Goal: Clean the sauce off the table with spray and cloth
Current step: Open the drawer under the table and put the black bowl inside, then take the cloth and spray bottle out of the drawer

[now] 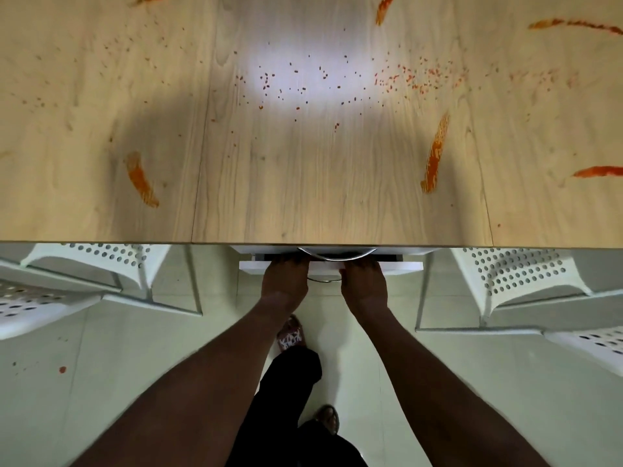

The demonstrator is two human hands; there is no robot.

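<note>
Your fingers (290, 262) reach over the top edge of a white drawer (404, 266) front, and their tips vanish into the dark gap beneath the tabletop. Whether they hook round that edge or lie straight on it cannot be told, for either hand. Your left hand (285, 281) and right hand (364, 284) sit side by side, close together, on either side of a curved metal handle (337, 252).

Above the drawer spreads the pale wooden table (337, 197). The sauce is all on it: a thick orange-red streak (435, 156) to the right, a second streak (141, 180) to the left, fine red speckles (269, 80) across the middle, and more smears at the far edge. Neither spray nor cloth is in view; they may be inside the drawer.

White perforated chairs (519, 274) stand on both sides. A red spot (62, 369) marks the floor to your left.

Risks, as a judgement: pulling the drawer hard could drive it into your legs or spill what it holds. A forearm leaning on the table edge could pick up sauce. A foot in the floor spot would spread it.
</note>
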